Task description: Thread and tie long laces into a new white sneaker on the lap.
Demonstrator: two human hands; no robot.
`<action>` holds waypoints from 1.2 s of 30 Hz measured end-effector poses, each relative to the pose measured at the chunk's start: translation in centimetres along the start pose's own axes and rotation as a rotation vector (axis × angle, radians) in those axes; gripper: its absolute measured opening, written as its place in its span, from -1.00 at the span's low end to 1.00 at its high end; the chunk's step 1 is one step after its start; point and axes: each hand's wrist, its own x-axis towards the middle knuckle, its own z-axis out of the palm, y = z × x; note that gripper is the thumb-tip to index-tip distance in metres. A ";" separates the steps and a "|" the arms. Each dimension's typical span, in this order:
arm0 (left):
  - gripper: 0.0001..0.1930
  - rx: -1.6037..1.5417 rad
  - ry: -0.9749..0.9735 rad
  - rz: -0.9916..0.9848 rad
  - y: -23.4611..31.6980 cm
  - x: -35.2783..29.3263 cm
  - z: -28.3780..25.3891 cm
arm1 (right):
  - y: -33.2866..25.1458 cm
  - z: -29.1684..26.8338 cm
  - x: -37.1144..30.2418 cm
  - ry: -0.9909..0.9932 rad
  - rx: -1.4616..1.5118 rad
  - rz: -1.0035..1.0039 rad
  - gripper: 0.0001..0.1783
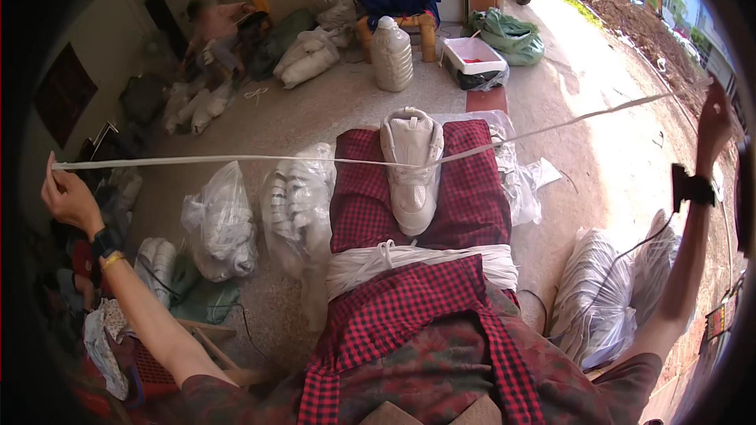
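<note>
A white shoelace (260, 158) is stretched wide across my front, its middle passing through the lower front of a cream-white sneaker (412, 201). The sneaker sits on my lap, on red-and-black checked cloth (361, 205), toe toward me. Far to the left, my left hand (72, 197) pinches one end of the lace between its fingers. My right hand (714, 118), raised at the far right, is closed on the other end; its fingers are partly blurred. Across my lap, nearer to me than the shoe, lies a thick bundle of white laces (421, 264).
Clear bags of white shoes (220, 224) stand left of my legs, and more wrapped white goods (594, 291) lie to the right. Ahead are a large plastic jug (391, 55), a bamboo chair (429, 35) and a white tray (472, 55). Another person (216, 31) sits at the back left.
</note>
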 end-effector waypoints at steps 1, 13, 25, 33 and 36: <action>-0.77 -0.065 0.048 -0.147 5.0 -1.6 -0.3 | -3.6 2.6 -4.7 -0.041 0.379 0.105 -0.65; -0.85 -1.552 -1.143 -0.982 40.5 -20.5 -2.8 | -36.6 1.9 -24.6 -1.153 1.342 0.190 -0.94; -0.89 -1.493 -1.249 -0.849 43.5 -24.2 -4.4 | -38.8 1.8 -23.8 -1.196 1.178 0.188 -0.84; -0.86 -1.435 -1.323 -0.797 43.0 -23.9 -4.4 | -39.7 1.5 -24.4 -1.120 1.148 0.109 -0.87; -0.86 -1.447 -1.329 -0.813 43.1 -23.0 -4.1 | -39.7 2.1 -24.5 -1.130 1.151 0.074 -0.88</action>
